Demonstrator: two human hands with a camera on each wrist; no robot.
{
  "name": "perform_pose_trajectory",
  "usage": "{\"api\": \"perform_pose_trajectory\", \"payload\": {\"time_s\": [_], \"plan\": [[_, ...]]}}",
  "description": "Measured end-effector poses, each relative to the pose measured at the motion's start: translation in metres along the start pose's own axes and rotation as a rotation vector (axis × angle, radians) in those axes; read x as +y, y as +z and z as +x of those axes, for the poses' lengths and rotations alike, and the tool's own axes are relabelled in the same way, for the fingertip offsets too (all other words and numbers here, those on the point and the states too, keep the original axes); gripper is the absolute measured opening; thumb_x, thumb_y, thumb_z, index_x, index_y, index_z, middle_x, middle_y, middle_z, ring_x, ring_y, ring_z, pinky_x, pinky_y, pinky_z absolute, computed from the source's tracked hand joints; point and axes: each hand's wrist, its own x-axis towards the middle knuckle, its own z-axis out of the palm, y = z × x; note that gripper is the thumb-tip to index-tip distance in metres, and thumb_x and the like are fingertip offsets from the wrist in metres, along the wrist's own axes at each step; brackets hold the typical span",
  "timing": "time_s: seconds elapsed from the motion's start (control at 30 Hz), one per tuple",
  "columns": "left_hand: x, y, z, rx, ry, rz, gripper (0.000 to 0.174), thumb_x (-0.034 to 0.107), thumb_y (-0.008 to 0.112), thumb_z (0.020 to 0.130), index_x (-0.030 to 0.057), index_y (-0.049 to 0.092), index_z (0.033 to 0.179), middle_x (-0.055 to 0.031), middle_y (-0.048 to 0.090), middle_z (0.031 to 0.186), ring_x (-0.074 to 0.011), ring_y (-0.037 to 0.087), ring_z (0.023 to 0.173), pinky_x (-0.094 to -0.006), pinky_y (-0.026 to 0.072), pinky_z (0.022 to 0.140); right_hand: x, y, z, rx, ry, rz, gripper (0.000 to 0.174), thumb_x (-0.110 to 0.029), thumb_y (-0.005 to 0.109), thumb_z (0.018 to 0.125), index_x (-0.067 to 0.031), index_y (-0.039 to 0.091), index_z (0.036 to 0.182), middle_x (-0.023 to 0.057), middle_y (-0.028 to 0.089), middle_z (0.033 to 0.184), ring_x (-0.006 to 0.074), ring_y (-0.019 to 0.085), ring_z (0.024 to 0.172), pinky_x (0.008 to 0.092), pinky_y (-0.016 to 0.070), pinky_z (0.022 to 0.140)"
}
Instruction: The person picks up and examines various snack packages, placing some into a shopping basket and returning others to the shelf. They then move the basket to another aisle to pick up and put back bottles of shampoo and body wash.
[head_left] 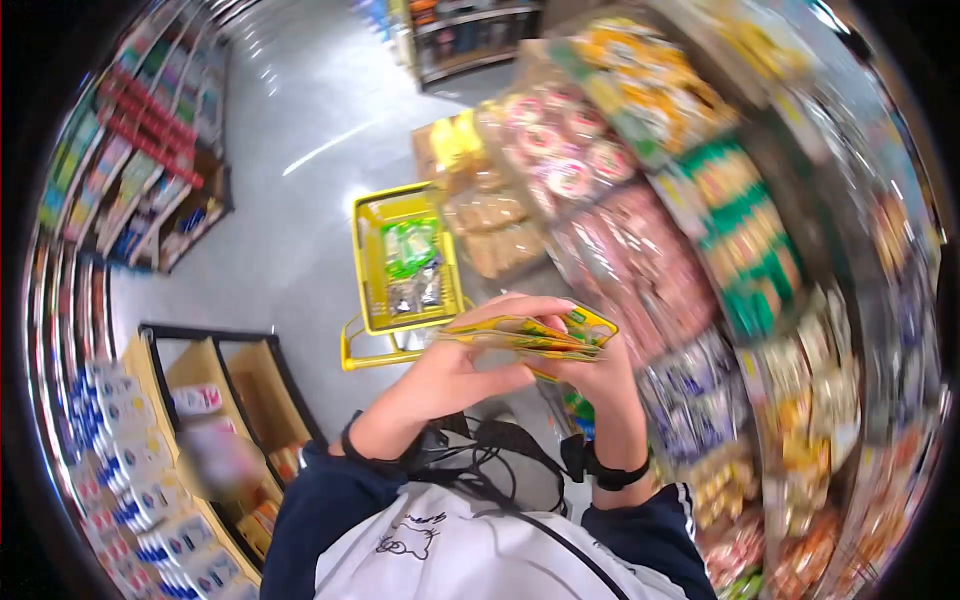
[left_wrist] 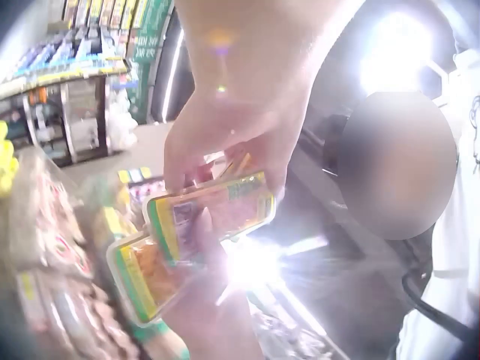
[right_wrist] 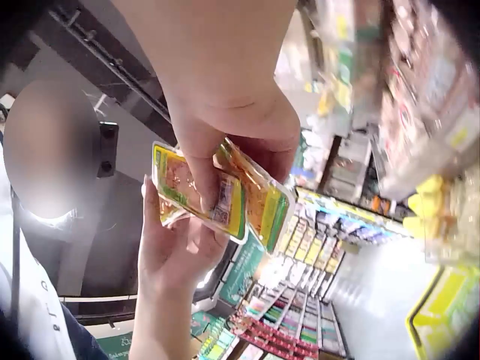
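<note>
Both hands hold a small bundle of flat, clear food packs (head_left: 535, 338) with yellow and green edges, in front of the chest. My left hand (head_left: 455, 375) grips the bundle's left end, its thumb along the near side. At the other end my right hand (head_left: 603, 372) pinches the packs. In the left wrist view one pack (left_wrist: 251, 202) overlaps a second pack (left_wrist: 142, 281), and orange-brown food shows through the film. The right wrist view shows a front pack (right_wrist: 180, 184) under my right thumb and another pack (right_wrist: 270, 214) fanned out behind it.
A yellow shopping basket (head_left: 362, 260) on the floor holds green and silver packets. To the right, bins carry pink bagged goods (head_left: 640, 260), green packs (head_left: 745, 240) and brown packets (head_left: 490, 235). A wooden shelf (head_left: 255, 385) stands at lower left beside stacked white-and-blue packages (head_left: 150, 490).
</note>
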Motion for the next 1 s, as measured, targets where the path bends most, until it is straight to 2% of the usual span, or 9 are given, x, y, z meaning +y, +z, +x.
{"api": "perform_pose_trajectory", "payload": {"time_s": [0.07, 0.1, 0.2, 0.37, 0.57, 0.67, 0.8, 0.9, 1.0], "plan": [[-0.005, 0.061, -0.006, -0.089, 0.005, -0.224, 0.039, 0.023, 0.055, 0.083, 0.0011, 0.048, 0.115, -0.0079, 0.055, 0.102, -0.0176, 0.051, 0.096, -0.0285, 0.0375, 0.086, -0.024, -0.034, -0.069, 0.105, -0.061, 0.009, 0.028, -0.005, 0.071, 0.064, -0.0006, 0.061, 0.090, -0.0003, 0.062, 0.080, 0.0053, 0.054, 0.072, 0.0228, 0.0460, 0.064], [-0.015, 0.086, -0.009, -0.089, 0.002, -0.215, 0.051, 0.043, 0.039, 0.089, -0.0011, 0.045, 0.115, -0.0110, 0.052, 0.111, -0.0200, 0.048, 0.105, -0.0359, 0.0370, 0.091, -0.033, -0.048, -0.103, 0.162, -0.038, 0.061, 0.029, -0.004, 0.070, 0.065, -0.0008, 0.060, 0.092, 0.0002, 0.062, 0.082, 0.0059, 0.055, 0.073, 0.0231, 0.0462, 0.065], [-0.013, 0.176, -0.004, 0.121, -0.201, -0.440, 0.044, 0.036, 0.039, 0.090, 0.0011, 0.043, 0.115, -0.0097, 0.052, 0.111, -0.0196, 0.050, 0.104, -0.0352, 0.0385, 0.090, -0.050, -0.081, -0.197, 0.432, -0.008, 0.260, 0.035, -0.001, 0.069, 0.064, -0.0006, 0.058, 0.098, 0.0030, 0.062, 0.087, 0.0092, 0.057, 0.077, 0.0248, 0.0468, 0.068], [-0.033, 0.271, 0.009, -0.108, -0.311, -0.425, 0.032, 0.020, 0.050, 0.087, 0.0034, 0.045, 0.113, -0.0055, 0.054, 0.104, -0.0140, 0.054, 0.093, -0.0298, 0.0432, 0.081, -0.041, -0.106, -0.312, 0.943, -0.093, 0.511, 0.040, -0.001, 0.068, 0.065, 0.0011, 0.054, 0.103, 0.0068, 0.061, 0.092, 0.0142, 0.059, 0.081, 0.0286, 0.0477, 0.072], [-0.105, 0.305, 0.032, -0.313, -0.672, -0.278, 0.035, 0.012, 0.050, 0.083, 0.0011, 0.043, 0.115, -0.0100, 0.056, 0.101, -0.0169, 0.054, 0.094, -0.0307, 0.0442, 0.081, 0.002, -0.113, -0.399, 1.517, -0.102, 0.493, 0.035, -0.006, 0.062, 0.073, 0.0016, 0.051, 0.106, 0.0052, 0.059, 0.094, 0.0139, 0.056, 0.086, 0.0264, 0.0448, 0.076], [-0.133, 0.337, 0.034, -0.602, -0.734, -0.216, 0.035, 0.011, 0.051, 0.082, -0.0005, 0.043, 0.114, -0.0118, 0.056, 0.104, -0.0191, 0.054, 0.094, -0.0311, 0.0439, 0.082, 0.034, -0.108, -0.430, 1.746, -0.149, 0.551, 0.035, -0.007, 0.061, 0.075, 0.0015, 0.049, 0.108, 0.0050, 0.059, 0.094, 0.0138, 0.056, 0.086, 0.0272, 0.0451, 0.075], [-0.150, 0.389, 0.017, -0.910, -0.949, -0.170, 0.035, 0.008, 0.050, 0.080, -0.0008, 0.044, 0.112, -0.0112, 0.056, 0.103, -0.0220, 0.054, 0.097, -0.0327, 0.0445, 0.082, 0.038, -0.108, -0.465, 1.713, -0.133, 0.588, 0.035, -0.005, 0.060, 0.075, 0.0006, 0.048, 0.108, 0.0057, 0.058, 0.097, 0.0150, 0.057, 0.086, 0.0280, 0.0457, 0.075], [-0.162, 0.452, -0.037, -0.877, -0.913, -0.172, 0.033, 0.007, 0.050, 0.080, -0.0009, 0.044, 0.112, -0.0106, 0.055, 0.104, -0.0216, 0.054, 0.098, -0.0338, 0.0444, 0.082, 0.029, -0.113, -0.491, 1.743, -0.270, 0.676, 0.037, -0.003, 0.064, 0.072, 0.0001, 0.050, 0.106, 0.0058, 0.059, 0.095, 0.0143, 0.057, 0.084, 0.0278, 0.0458, 0.075], [-0.159, 0.502, -0.078, -0.798, -0.935, -0.242, 0.037, 0.009, 0.053, 0.081, 0.0015, 0.043, 0.115, -0.0082, 0.051, 0.110, -0.0179, 0.052, 0.097, -0.0299, 0.0425, 0.081, 0.038, -0.129, -0.533, 1.802, -0.124, 0.590, 0.038, -0.002, 0.067, 0.069, -0.0005, 0.050, 0.103, 0.0058, 0.059, 0.094, 0.0137, 0.057, 0.084, 0.0279, 0.0461, 0.074]]}}
